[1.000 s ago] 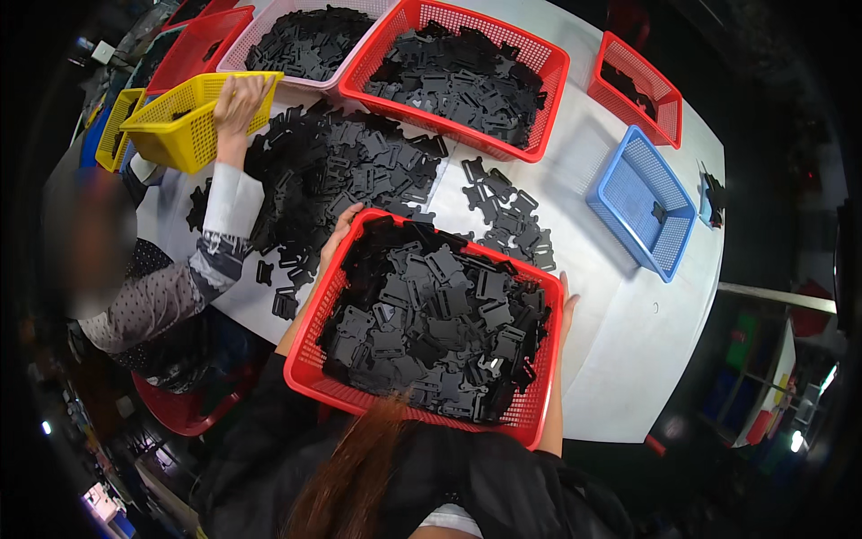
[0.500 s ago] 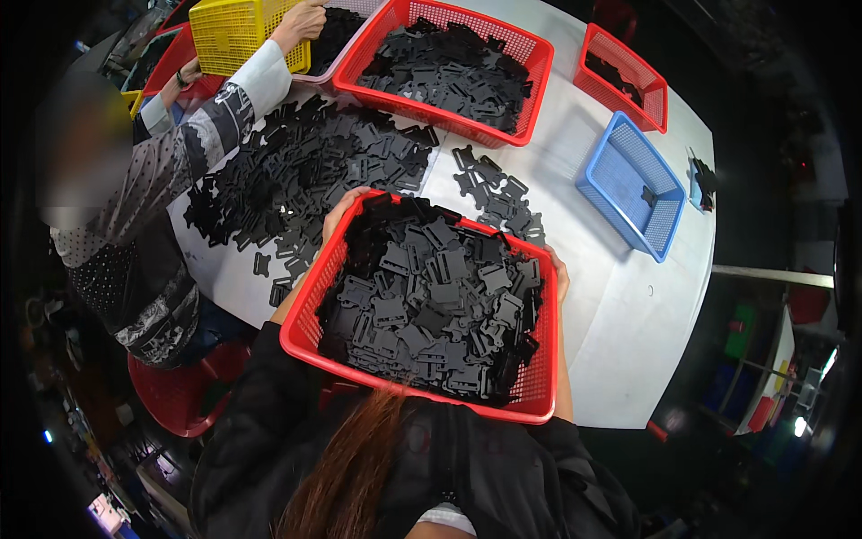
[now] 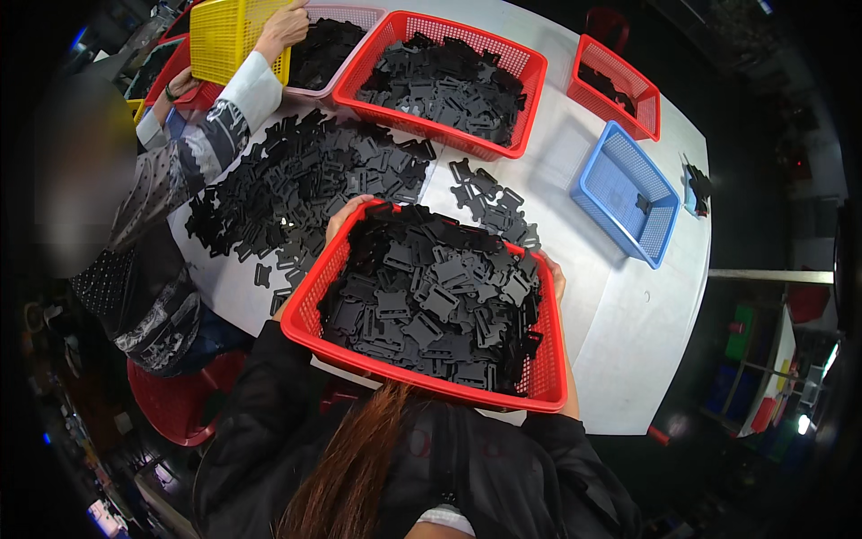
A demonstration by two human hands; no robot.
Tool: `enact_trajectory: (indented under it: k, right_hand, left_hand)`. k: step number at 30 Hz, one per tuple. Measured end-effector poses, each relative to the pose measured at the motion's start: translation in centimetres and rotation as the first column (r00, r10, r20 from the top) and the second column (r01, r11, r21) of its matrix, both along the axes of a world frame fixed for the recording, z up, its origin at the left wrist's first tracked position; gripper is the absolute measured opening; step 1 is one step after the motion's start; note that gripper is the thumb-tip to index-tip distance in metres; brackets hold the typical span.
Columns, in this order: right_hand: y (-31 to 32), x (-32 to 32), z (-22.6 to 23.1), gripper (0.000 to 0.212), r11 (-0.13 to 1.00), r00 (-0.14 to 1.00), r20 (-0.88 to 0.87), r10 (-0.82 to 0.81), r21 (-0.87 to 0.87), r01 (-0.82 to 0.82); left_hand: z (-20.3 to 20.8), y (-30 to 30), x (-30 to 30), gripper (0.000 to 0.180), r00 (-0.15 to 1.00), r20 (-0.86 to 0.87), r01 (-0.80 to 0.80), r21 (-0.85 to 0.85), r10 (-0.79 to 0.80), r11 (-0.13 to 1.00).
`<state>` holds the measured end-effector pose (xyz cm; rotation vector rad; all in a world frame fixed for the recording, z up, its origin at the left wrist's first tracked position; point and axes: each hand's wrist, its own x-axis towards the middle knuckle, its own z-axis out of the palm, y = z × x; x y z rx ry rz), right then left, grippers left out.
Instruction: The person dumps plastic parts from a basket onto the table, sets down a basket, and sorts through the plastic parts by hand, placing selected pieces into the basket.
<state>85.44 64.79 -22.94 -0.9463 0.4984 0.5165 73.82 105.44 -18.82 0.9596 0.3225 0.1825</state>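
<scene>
Red basket [image 3: 555,359], heaped with black pieces [image 3: 431,301], is at the near edge of the bench [image 3: 628,332]; my left grip [image 3: 346,216] and right grip [image 3: 555,278] clasp opposite sides, seemingly a two-handed holding step, any shift calling for level support

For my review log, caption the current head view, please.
Left hand and right hand hold a red basket of black parts at a white table; a co-worker holds a yellow basket.

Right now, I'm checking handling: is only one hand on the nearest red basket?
No, the left hand and right hand hold the red basket.
</scene>
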Motion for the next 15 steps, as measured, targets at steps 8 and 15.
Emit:
enact_trajectory:
  k: [8,15]
  right_hand:
    - [-0.7,0.9,-0.2,0.046,1.0,0.999,-0.044,-0.01,-0.004,0.01]
    - [0.1,1.9,-2.0,0.045,0.969,0.992,0.093,0.084,-0.24,-0.059]
  left_hand:
    - [-2.8,1.0,1.5,0.031,0.997,-0.071,0.022,-0.146,-0.032,0.989]
    - [-5.5,4.3,-0.5,0.043,0.996,-0.048,0.089,0.412,-0.076,0.907]
